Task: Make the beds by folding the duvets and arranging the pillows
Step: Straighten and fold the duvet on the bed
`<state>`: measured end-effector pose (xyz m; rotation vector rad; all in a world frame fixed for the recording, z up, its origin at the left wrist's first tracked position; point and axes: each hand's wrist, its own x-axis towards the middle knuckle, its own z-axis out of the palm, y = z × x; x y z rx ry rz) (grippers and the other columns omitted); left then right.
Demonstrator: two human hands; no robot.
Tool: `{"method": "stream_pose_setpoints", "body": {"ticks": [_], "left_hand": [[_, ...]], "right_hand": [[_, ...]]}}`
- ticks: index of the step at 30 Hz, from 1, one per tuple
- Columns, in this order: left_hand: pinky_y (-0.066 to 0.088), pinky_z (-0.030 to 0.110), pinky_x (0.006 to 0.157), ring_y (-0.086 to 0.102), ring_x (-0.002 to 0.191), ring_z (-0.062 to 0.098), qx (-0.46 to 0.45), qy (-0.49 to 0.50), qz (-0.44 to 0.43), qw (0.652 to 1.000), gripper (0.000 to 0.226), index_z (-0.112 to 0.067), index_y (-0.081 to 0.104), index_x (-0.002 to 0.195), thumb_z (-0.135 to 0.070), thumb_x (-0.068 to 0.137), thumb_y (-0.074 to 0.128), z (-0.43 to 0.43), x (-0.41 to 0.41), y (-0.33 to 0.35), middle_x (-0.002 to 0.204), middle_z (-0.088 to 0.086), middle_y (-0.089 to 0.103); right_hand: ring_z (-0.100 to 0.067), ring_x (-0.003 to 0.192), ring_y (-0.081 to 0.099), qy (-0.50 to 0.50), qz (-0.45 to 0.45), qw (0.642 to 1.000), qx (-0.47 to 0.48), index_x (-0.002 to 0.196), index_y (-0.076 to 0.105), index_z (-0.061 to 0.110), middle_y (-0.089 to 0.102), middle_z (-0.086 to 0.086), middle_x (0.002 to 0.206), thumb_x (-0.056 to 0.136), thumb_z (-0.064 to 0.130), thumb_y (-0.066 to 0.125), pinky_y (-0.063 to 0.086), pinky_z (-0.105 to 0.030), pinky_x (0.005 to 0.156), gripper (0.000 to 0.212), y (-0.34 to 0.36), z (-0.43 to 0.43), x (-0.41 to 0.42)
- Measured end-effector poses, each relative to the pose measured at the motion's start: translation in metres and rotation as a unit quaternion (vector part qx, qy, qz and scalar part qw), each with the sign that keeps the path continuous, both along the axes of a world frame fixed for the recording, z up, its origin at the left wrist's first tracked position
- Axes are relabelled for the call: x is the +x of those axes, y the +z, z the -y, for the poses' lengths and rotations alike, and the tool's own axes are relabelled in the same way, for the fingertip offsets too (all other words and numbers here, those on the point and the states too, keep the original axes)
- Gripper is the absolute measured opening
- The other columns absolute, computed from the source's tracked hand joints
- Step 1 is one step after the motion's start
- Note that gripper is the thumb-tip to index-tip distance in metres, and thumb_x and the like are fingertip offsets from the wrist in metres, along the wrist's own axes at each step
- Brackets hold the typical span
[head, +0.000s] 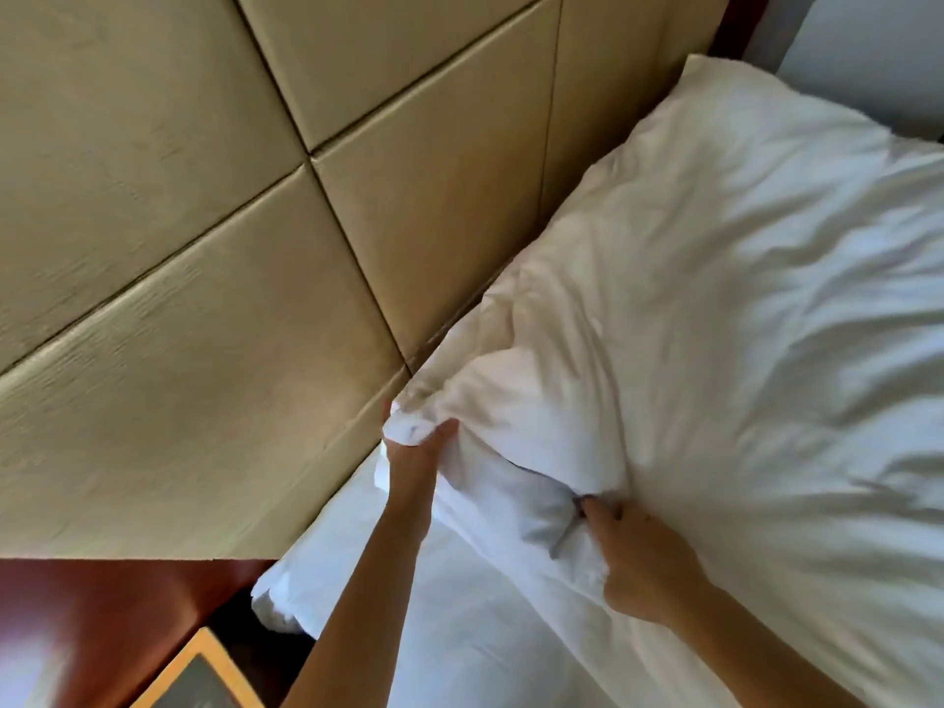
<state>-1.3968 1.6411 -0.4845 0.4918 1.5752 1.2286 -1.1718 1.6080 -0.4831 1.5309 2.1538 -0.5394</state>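
Right hand [646,564]: nearest the camera, fingers curled into a bunch of fabric at the pillow's lower edge, pinching it.
Left hand [416,454]: a little further on, closed round the corner nearest the headboard, with cloth gathered in the fist.
Pillow [715,298]: held at its near end by both hands; its body lies on the bed beyond them, with the long side up against the headboard.
Step in hand: likely squaring the pillow up at the head of the bed.
Doing it well: pull the two held points apart so the case goes taut, shake the filling toward the slack near end, then set the long edge flush along the headboard before letting go.
Risk: the bunched grips will probably leave puckers, so the corners need smoothing afterwards.
Duvet: not in view.
Bedside table [102,615]: glossy red-brown wood, hard and flat, with an orange-edged object [199,671] on it too blurred to name.
Sheet [459,631]: white, thin, fairly smooth over the mattress corner.
Pillowcase: white woven cloth, soft and deeply creased, over plump, yielding filling.
Headboard [204,196]: beige padded panels with a fine grain, split by dark recessed seams.
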Motion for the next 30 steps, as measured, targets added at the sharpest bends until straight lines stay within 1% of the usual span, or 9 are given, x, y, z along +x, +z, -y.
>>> {"method": "stream_pose_setpoints", "body": {"ticks": [5, 11, 13, 15, 19, 22, 24, 27, 30], "left_hand": [[0.053, 0.031, 0.075, 0.068, 0.084, 0.018, 0.045, -0.015, 0.003, 0.999, 0.035, -0.018, 0.069, 0.091, -0.049, 0.077, 0.065, -0.002, -0.018, 0.017, 0.09, 0.004, 0.072], [0.044, 0.034, 0.074, 0.051, 0.082, 0.027, -0.214, 0.138, -0.033, 0.966, 0.016, -0.019, 0.059, 0.089, -0.03, 0.097, 0.049, 0.041, -0.044, -0.057, 0.086, 0.009, 0.055], [0.041, 0.034, 0.07, 0.052, 0.083, 0.03, -0.227, 0.154, -0.123, 0.954, 0.019, -0.022, 0.057, 0.081, -0.008, 0.091, 0.049, 0.02, -0.039, -0.049, 0.087, 0.01, 0.055], [0.042, 0.037, 0.072, 0.053, 0.089, 0.035, -0.183, 0.153, -0.271, 0.933, 0.038, -0.016, 0.06, 0.103, 0.007, 0.079, 0.041, -0.001, -0.03, -0.022, 0.109, 0.015, 0.053], [0.034, 0.04, 0.099, 0.043, 0.118, 0.025, 0.131, 0.06, -0.472, 0.87, 0.043, -0.006, 0.045, 0.128, -0.017, 0.087, 0.039, -0.024, 0.022, 0.033, 0.128, 0.012, 0.048], [0.018, 0.057, 0.111, 0.025, 0.141, 0.021, 0.034, -0.112, -0.497, 0.86, 0.067, -0.02, 0.02, 0.148, -0.058, 0.094, 0.015, -0.032, 0.039, -0.009, 0.151, 0.009, 0.031], [0.02, 0.068, 0.105, 0.028, 0.141, 0.026, -0.068, -0.221, -0.506, 0.831, 0.077, -0.022, 0.016, 0.148, -0.068, 0.089, -0.001, -0.033, 0.035, -0.045, 0.153, 0.009, 0.03], [0.032, 0.075, 0.088, 0.048, 0.128, 0.034, -0.147, -0.313, -0.497, 0.796, 0.075, -0.013, 0.035, 0.142, -0.061, 0.094, 0.004, -0.043, 0.036, -0.069, 0.143, 0.016, 0.044], [0.031, 0.078, 0.081, 0.049, 0.126, 0.034, -0.173, -0.331, -0.526, 0.764, 0.075, -0.011, 0.035, 0.141, -0.059, 0.094, 0.003, -0.053, 0.042, -0.091, 0.143, 0.016, 0.044]], "right_hand": [[-0.026, 0.117, 0.056, 0.101, -0.006, 0.986, -0.131, 0.127, 0.053, 0.019, 0.058, -0.005, 0.127, 0.09, 0.021, 0.047, 0.046, -0.032, 0.094, 0.038, 0.016, -0.018, -0.01], [-0.021, 0.101, 0.059, 0.167, -0.1, 0.951, -0.241, 0.113, 0.063, 0.013, 0.065, -0.007, 0.107, 0.083, 0.027, 0.054, 0.04, -0.025, 0.083, 0.035, 0.047, -0.063, -0.048], [-0.024, 0.105, 0.059, 0.091, -0.233, 0.967, 0.042, 0.117, 0.061, 0.018, 0.063, -0.005, 0.108, 0.087, 0.026, 0.045, 0.043, -0.029, 0.089, 0.035, 0.054, -0.102, -0.049], [-0.038, 0.125, 0.046, 0.061, -0.162, 0.947, 0.271, 0.132, 0.051, 0.026, 0.051, -0.011, 0.134, 0.089, 0.036, 0.039, 0.037, -0.051, 0.102, 0.045, 0.056, -0.14, -0.056], [-0.031, 0.146, 0.0, -0.006, -0.099, 0.995, 0.004, 0.15, 0.005, 0.033, 0.0, 0.004, 0.159, 0.099, 0.046, 0.028, 0.001, -0.052, 0.115, 0.058, 0.018, -0.184, -0.104], [-0.019, 0.139, 0.032, -0.134, -0.302, 0.938, -0.102, 0.145, 0.037, 0.019, 0.035, -0.001, 0.151, 0.102, 0.03, 0.035, 0.021, -0.032, 0.115, 0.044, 0.009, -0.204, -0.115], [-0.021, 0.125, 0.05, -0.136, -0.353, 0.926, -0.006, 0.132, 0.055, 0.015, 0.056, -0.007, 0.134, 0.099, 0.02, 0.042, 0.035, -0.028, 0.105, 0.035, 0.029, -0.23, -0.098], [-0.028, 0.139, 0.031, -0.013, -0.192, 0.936, 0.295, 0.14, 0.043, 0.019, 0.04, -0.01, 0.147, 0.098, 0.022, 0.04, 0.021, -0.039, 0.113, 0.043, 0.056, -0.288, -0.044], [-0.035, 0.145, -0.002, -0.078, 0.008, 0.954, 0.288, 0.149, 0.012, 0.035, 0.002, -0.005, 0.159, 0.097, 0.049, 0.027, 0.001, -0.053, 0.115, 0.056, 0.05, -0.342, 0.029]]}}
